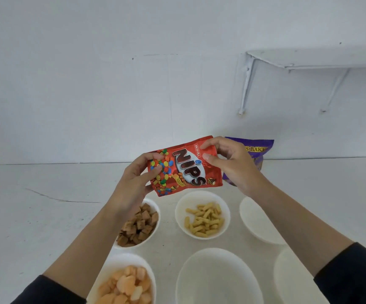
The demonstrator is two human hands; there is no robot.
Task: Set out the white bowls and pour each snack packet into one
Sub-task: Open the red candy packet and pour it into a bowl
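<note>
A red Nips candy packet (pixel 184 167) is held up above the bowls. My left hand (pixel 134 183) grips its left side and my right hand (pixel 232 165) pinches its top right corner. Below stand several white bowls: one with brown squares (pixel 155 216), one with yellow sticks (pixel 180 216), one with orange puffs (pixel 120 263). Three bowls hold nothing: a near middle one (pixel 217 279), one at the right (pixel 252 218) and one at the near right (pixel 291 279). A purple snack packet (pixel 256 150) stands behind my right hand.
The bowls sit on a beige mat (pixel 169 255) on a white table (pixel 46 205) against a white wall. A white shelf with brackets (pixel 309 60) is mounted on the wall at the upper right.
</note>
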